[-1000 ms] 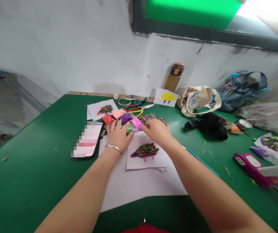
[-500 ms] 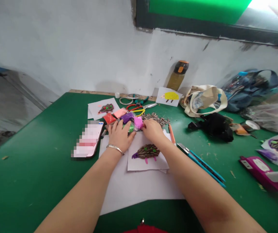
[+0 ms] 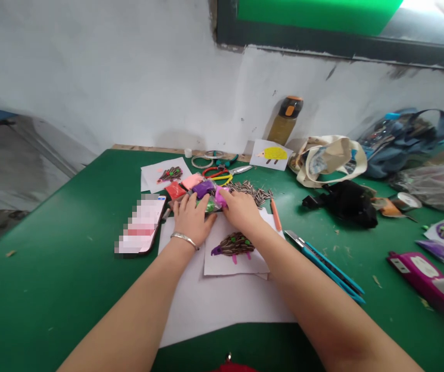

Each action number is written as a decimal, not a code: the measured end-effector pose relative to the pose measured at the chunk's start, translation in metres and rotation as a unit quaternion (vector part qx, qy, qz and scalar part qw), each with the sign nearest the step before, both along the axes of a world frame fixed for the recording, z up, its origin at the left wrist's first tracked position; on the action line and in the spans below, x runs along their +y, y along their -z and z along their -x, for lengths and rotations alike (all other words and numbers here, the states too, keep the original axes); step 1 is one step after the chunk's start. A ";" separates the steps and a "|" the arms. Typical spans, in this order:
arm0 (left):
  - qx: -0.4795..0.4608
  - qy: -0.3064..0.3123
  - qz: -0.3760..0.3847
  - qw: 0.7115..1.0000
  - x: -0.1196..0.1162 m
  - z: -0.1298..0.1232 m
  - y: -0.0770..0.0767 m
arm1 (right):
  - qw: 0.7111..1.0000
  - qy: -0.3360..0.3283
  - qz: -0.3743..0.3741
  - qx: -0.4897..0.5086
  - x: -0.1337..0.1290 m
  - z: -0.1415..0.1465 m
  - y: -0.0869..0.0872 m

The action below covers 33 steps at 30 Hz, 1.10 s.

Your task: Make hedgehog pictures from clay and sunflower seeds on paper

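Small packets lie in a cluster at the middle of the table: red (image 3: 175,190), salmon (image 3: 192,180), purple (image 3: 204,188), green (image 3: 209,204) and pink (image 3: 221,197). My left hand (image 3: 191,219), with a silver bangle at the wrist, rests with spread fingers on the near edge of the cluster, by the green packet. My right hand (image 3: 243,209) has its fingers closed at the pink packet. Below my hands a paper with a hedgehog of brown seeds (image 3: 234,245), purple face and pink feet lies on larger white sheets (image 3: 222,305).
A phone (image 3: 141,225) lies left. Scissors (image 3: 239,169), a seed pile (image 3: 255,194) and a bottle (image 3: 284,121) stand or lie behind. Utility knives (image 3: 328,268), a black bag (image 3: 351,204), a cream bag (image 3: 311,160) and a magenta device (image 3: 427,276) are right.
My right hand has shifted slightly, its fingertips now overlapping the pink packet more. My left hand has hardly moved. The view has shifted a little.
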<state>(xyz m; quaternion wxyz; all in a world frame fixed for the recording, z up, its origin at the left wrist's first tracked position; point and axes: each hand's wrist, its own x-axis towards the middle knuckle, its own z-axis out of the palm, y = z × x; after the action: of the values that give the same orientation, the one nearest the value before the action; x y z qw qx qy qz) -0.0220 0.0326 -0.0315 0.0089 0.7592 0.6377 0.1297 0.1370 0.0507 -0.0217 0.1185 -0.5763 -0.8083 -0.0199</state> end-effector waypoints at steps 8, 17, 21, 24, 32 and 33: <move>-0.013 0.007 -0.024 1.000 0.000 0.001 0.003 | 1.000 -0.014 -0.028 -0.005 0.005 -0.001 0.001; -0.155 0.131 -0.170 0.964 -0.011 -0.006 -0.009 | 0.897 -0.031 0.066 0.436 -0.033 -0.020 -0.020; -0.222 0.255 -0.165 0.927 -0.018 -0.011 -0.012 | 0.779 -0.054 0.236 0.579 -0.063 -0.022 -0.025; -0.242 0.298 -0.142 0.912 -0.022 -0.014 -0.012 | 0.782 -0.030 0.226 0.580 -0.075 -0.024 -0.021; -0.208 0.296 -0.087 0.928 -0.026 -0.017 -0.017 | 0.934 -0.077 0.022 0.349 -0.080 -0.035 -0.014; -0.204 0.293 -0.077 0.931 -0.026 -0.018 -0.017 | 0.939 -0.079 0.021 0.334 -0.080 -0.036 -0.015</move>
<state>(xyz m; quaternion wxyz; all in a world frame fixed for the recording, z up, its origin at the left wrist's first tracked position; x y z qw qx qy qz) -0.0044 0.0069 -0.0148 0.1181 0.8678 0.3596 0.3219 0.1731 -0.0293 -0.0069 0.3713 -0.4861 -0.7654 0.2001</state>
